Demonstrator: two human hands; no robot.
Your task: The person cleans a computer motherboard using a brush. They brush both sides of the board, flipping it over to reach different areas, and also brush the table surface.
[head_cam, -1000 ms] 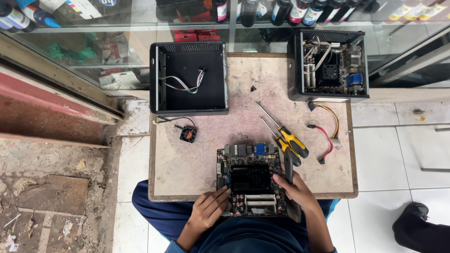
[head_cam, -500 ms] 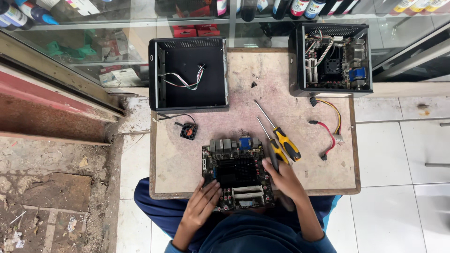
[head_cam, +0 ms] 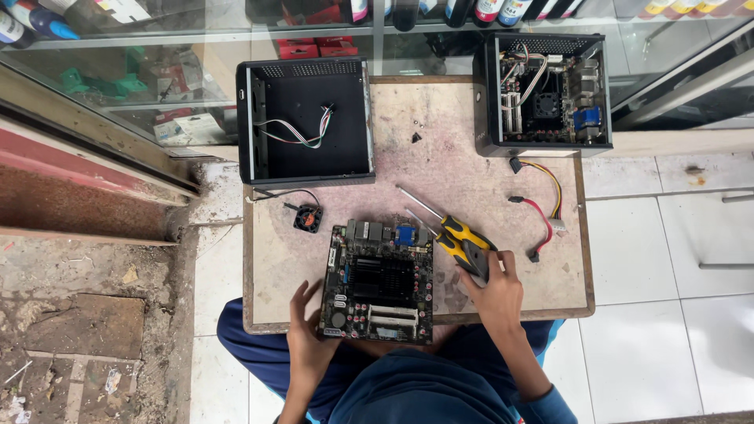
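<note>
Surface: worn table (head_cam: 503, 173), white floor tiles at right, glass shelves along the top.
Edges: circuit board (head_cam: 381, 283) overhangs the lower edge; bare tabletop at centre.
Count: two black cases, probably two screwdrivers (head_cam: 452, 232).
Left hand (head_cam: 306, 338): fingers spread, touching the board's left edge.
Right hand (head_cam: 496, 292): fingers curled around the yellow handles.

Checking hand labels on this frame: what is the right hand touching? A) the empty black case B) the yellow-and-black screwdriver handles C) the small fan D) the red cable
B: the right hand rests on the handles of the yellow-and-black screwdrivers beside the circuit board, while the small fan, red cable and empty black case lie apart from it on the table.
</note>
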